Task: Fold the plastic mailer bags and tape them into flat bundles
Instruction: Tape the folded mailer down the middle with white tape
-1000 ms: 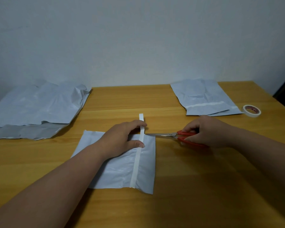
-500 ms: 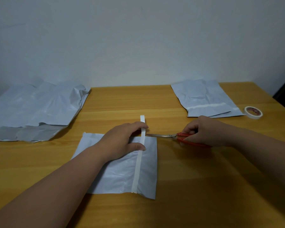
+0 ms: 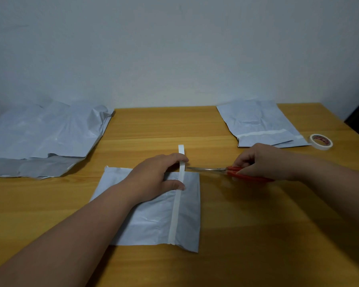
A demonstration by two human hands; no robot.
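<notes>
A folded grey mailer bag (image 3: 153, 216) lies flat on the wooden table in front of me. A strip of white tape (image 3: 177, 204) runs along it from near edge to far edge, and its free end sticks up past the bag. My left hand (image 3: 153, 177) rests on the bag with forefinger and thumb against the tape. My right hand (image 3: 263, 160) grips red-handled scissors (image 3: 232, 171) whose blades point left and meet the tape at the bag's far edge.
A pile of unfolded grey mailer bags (image 3: 44, 139) lies at the far left. Taped folded bags (image 3: 261, 125) sit at the far right, with a roll of white tape (image 3: 321, 141) beside them. A pale wall stands behind the table (image 3: 257, 235).
The scissor blades have crept slightly left to the tape. Both hands otherwise stay in place.
</notes>
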